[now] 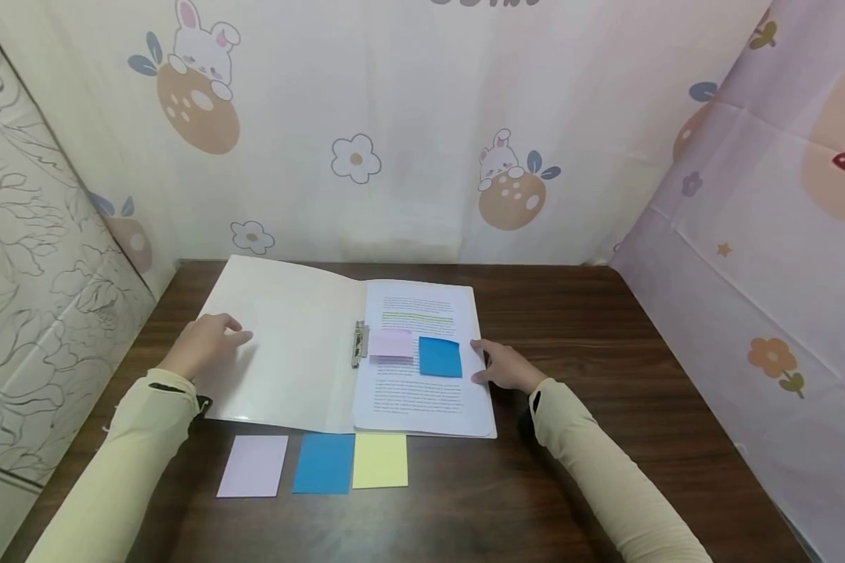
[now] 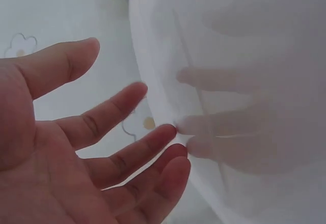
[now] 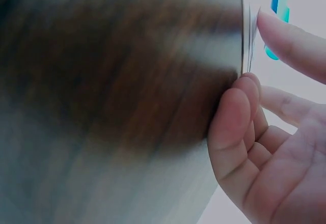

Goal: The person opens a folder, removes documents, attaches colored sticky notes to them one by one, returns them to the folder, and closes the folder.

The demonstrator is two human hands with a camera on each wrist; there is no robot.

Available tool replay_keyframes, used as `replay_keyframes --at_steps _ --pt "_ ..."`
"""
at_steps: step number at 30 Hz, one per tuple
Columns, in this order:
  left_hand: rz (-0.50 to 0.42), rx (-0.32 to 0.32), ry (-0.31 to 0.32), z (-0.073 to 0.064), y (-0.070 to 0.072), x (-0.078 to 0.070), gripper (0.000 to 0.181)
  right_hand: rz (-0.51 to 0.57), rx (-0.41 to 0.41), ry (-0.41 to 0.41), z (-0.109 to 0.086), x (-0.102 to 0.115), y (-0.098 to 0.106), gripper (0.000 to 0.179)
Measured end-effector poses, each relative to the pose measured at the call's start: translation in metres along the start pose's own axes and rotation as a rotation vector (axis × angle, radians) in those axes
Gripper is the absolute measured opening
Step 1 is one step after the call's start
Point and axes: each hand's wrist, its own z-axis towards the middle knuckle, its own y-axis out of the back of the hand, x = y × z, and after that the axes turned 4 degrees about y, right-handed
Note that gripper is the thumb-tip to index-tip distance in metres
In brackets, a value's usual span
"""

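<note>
A white clip folder (image 1: 282, 344) lies open on the table. Printed pages (image 1: 422, 403) with a highlighted line lie on its right side, beside a metal clip (image 1: 360, 344) near the fold. On the top page are a lilac sticky note (image 1: 391, 344) and a blue sticky note (image 1: 440, 357). My right hand (image 1: 507, 366) grips the pages' right edge; in the right wrist view its thumb (image 3: 295, 43) meets the page side and curled fingers (image 3: 232, 117) the edge. My left hand (image 1: 207, 344) is at the left cover, fingers spread, fingertips close to the glossy surface; contact is unclear.
In front of the folder lie a lilac paper square (image 1: 252, 467), a blue square (image 1: 322, 464) and a yellow square (image 1: 380, 461) in a row on the dark wooden table (image 1: 570, 313). Patterned curtains (image 1: 415, 102) hang at the back and both sides.
</note>
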Motion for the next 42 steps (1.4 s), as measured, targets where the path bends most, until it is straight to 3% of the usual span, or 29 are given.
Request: replay_keyframes --at_steps 10,17,22,29,36,42 --pt "0.014 -0.011 0.099 -0.004 0.006 0.036 0.071 0.006 0.007 -0.01 -0.002 0.002 -0.001 0.071" --pt "0.006 0.033 0.137 -0.007 0.011 0.045 0.077 0.004 0.002 -0.01 0.001 0.0 0.0 0.071" --pt "-0.066 0.021 0.057 -0.018 0.026 0.042 0.077 0.006 0.006 -0.009 0.001 0.0 0.0 0.072" --pt "-0.167 0.019 -0.074 -0.043 0.048 0.041 0.069 0.007 0.006 -0.011 0.0 0.001 0.001 0.072" --pt "-0.3 -0.011 -0.145 -0.068 0.059 0.048 0.058 -0.004 0.008 -0.014 -0.001 0.003 0.003 0.071" --pt "-0.405 -0.069 -0.15 -0.079 0.06 0.041 0.051 -0.009 0.01 -0.013 -0.001 0.002 0.001 0.071"
